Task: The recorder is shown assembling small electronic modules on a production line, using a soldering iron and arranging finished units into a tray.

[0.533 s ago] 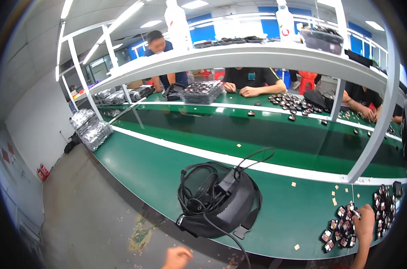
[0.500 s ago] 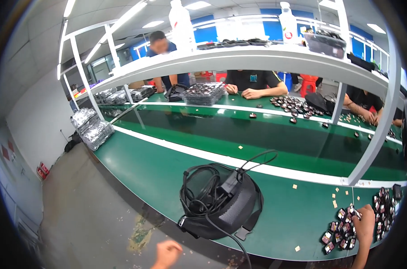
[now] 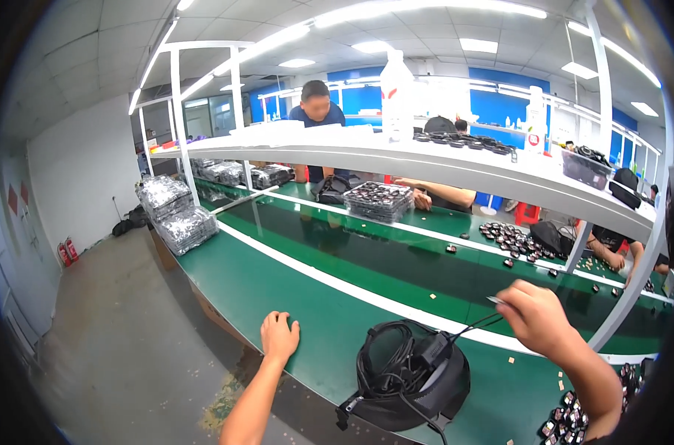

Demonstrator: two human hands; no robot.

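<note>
My left hand (image 3: 280, 337) rests on the near edge of the green workbench (image 3: 259, 278), its thumb apart and nothing visible in it. Raised over the bench at the right, my right hand (image 3: 533, 315) is closed in a pinch. A small pale, pointed piece (image 3: 494, 300) sticks out from its fingertips; the rest of it is hidden. Between the hands lies a black mesh bag (image 3: 426, 386) with a coiled black cable (image 3: 385, 360) on top. Beneath my right forearm is a pile of small black devices (image 3: 567, 417), partly covered by the arm.
Stacked trays in silvery wrap (image 3: 185, 228) stand at the bench's left end. A white shelf (image 3: 307, 153) on posts spans above, carrying white bottles (image 3: 396, 96). Across the bench, co-workers sit near a tray stack (image 3: 379, 202) and scattered black devices (image 3: 511, 239).
My right hand has lifted from the device pile and moved left and away from me. My left hand has come up onto the bench edge. The view has shifted left and up.
</note>
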